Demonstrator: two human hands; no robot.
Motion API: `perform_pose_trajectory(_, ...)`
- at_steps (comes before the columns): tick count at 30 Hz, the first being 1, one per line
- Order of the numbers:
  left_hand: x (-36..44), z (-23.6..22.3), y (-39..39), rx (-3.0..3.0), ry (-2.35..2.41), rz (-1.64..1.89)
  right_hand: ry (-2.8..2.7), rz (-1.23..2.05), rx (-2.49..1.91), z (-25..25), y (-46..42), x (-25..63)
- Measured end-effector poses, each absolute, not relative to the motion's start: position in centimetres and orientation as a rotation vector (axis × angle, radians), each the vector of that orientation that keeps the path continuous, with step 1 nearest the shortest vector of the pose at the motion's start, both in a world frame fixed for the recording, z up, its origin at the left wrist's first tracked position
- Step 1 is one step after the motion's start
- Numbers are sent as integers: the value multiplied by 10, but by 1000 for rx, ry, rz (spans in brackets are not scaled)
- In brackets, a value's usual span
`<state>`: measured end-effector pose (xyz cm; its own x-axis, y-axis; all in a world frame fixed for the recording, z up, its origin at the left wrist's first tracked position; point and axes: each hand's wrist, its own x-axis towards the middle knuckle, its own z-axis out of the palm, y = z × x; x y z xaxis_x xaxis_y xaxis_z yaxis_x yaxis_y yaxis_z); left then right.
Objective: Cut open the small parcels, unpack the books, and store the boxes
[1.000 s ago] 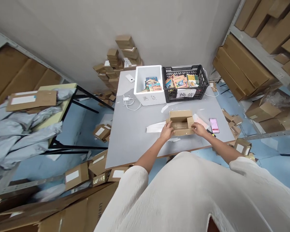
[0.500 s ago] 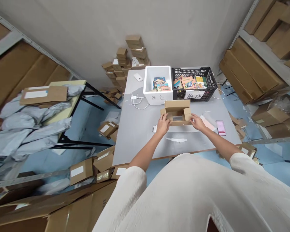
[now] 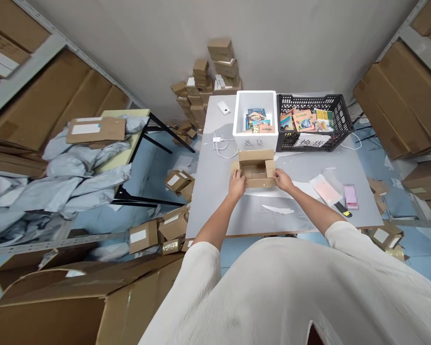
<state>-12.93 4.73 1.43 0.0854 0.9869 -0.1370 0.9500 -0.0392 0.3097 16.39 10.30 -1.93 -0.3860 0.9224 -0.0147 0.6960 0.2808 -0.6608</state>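
Note:
An open cardboard box is held over the table between my two hands, its flaps up and its inside facing me. My left hand grips its left side, fingers curled over the edge. On the opposite side my right hand pinches the right edge. White paper lies beneath the box, and a torn white strip rests nearer the table's front. Right of my right hand are a pink packet, a black and yellow cutter and a blurred pink phone.
A white foam box and a black crate, both holding booklets, stand at the back of the grey table. A charger with its cable lies left. Cartons and grey parcels crowd the left side; shelves flank both sides.
The view has swung left, so the table sits farther right. The box has shifted left relative to the foam box, still between both hands. The cutter has come into sight.

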Motion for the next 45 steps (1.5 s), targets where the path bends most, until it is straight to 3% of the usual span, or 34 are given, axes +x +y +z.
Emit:
perform_pose_trajectory(8, -100, 18, 48, 2069, 1882, 322, -2102, 949, -1565, -22, 96, 187)
perform_pose_trajectory(16, -13, 27, 55, 2212, 1640, 518, -1980, 937, -1847, -26, 67, 304)
perform_pose_trajectory(28, 139, 1, 32, 2203, 1414, 272, -1839, 905, -2460, -32, 39, 456)
perform_pose_trajectory(39, 229, -49, 30, 1938, 1265, -60, -1868, 1040, -2435, -63, 51, 482)
perform_pose_trajectory(45, 258, -70, 27, 1804, 1244, -65, -1822, 1013, -2439, -69, 53, 487)
